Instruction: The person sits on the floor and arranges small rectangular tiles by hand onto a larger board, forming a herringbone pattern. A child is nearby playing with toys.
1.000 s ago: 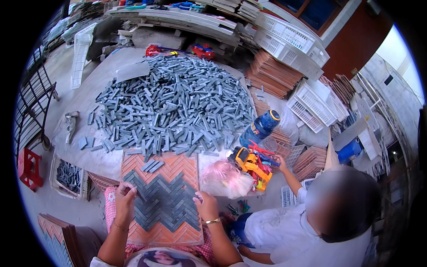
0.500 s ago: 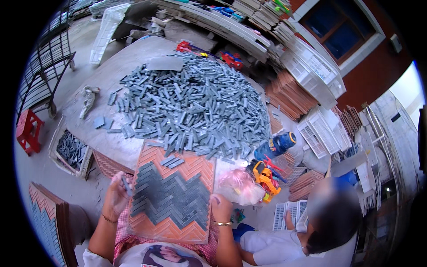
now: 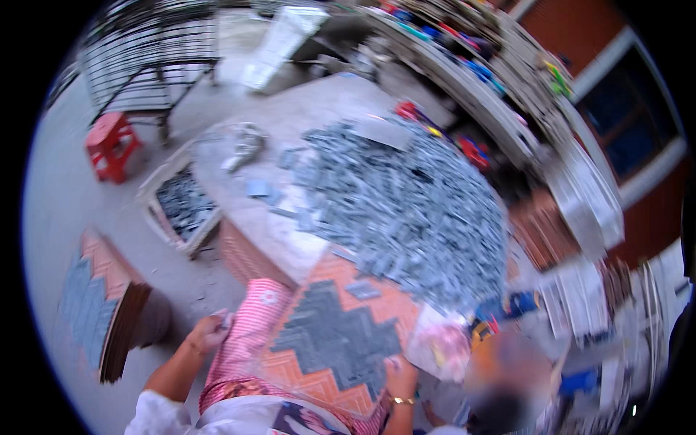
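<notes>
An orange herringbone board [image 3: 290,370], part filled with dark grey strip tiles [image 3: 337,333], rests tilted across my lap, its far edge by the worktable. At its right edge my right hand [image 3: 400,375] is closed, fingers curled against the rim. My left hand [image 3: 208,333] is off to the left of my knee, away from the board. Its fingers are drawn together, and blur hides what they hold. A few loose strips [image 3: 362,290] lie on the board's upper part. Beyond it spreads a big heap of grey strip tiles [image 3: 406,210].
At left stand a stack of boards with tiles [image 3: 90,312], a crate of dark strips [image 3: 148,199] and a red stool [image 3: 112,145]. A white cloth [image 3: 246,145] lies on the table [image 3: 290,109]. Another person [image 3: 507,377] is close on my right, near a pink bundle [image 3: 442,344].
My view has swung left, so the scene sits further right and is smeared. My left hand, earlier beside the board with grey strips, has moved outward. My right hand stays at the board's edge.
</notes>
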The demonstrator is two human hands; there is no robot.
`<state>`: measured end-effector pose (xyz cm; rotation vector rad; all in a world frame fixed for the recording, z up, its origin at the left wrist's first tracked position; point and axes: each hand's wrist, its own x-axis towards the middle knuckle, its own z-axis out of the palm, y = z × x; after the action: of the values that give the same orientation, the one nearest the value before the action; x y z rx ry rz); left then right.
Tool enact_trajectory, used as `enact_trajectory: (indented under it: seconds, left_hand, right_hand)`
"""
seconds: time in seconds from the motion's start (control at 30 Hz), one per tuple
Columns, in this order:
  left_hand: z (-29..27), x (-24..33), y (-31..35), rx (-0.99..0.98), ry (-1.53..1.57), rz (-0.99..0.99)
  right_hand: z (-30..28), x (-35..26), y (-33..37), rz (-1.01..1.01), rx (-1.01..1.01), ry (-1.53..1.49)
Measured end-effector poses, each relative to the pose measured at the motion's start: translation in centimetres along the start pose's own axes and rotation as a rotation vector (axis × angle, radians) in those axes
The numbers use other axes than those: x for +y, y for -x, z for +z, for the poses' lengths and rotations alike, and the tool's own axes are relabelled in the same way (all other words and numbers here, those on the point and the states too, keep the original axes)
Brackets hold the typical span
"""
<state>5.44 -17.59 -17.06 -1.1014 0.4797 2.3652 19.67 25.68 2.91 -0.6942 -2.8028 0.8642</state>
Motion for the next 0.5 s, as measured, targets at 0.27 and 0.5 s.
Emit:
enact_trajectory:
  seconds: [0.27,0.5]
  left_hand:
    - [9.7,17.0,-2.3,-0.174,-1.033,1.104]
    - [17.3,11.3,2.4,-0.146,-0.730,0.957]
  right_hand:
    - [-0.4,1.9,2.6,0.015,0.137,0.025]
    - [-1.0,1.4,3.4,-0.027,0.312,0.100]
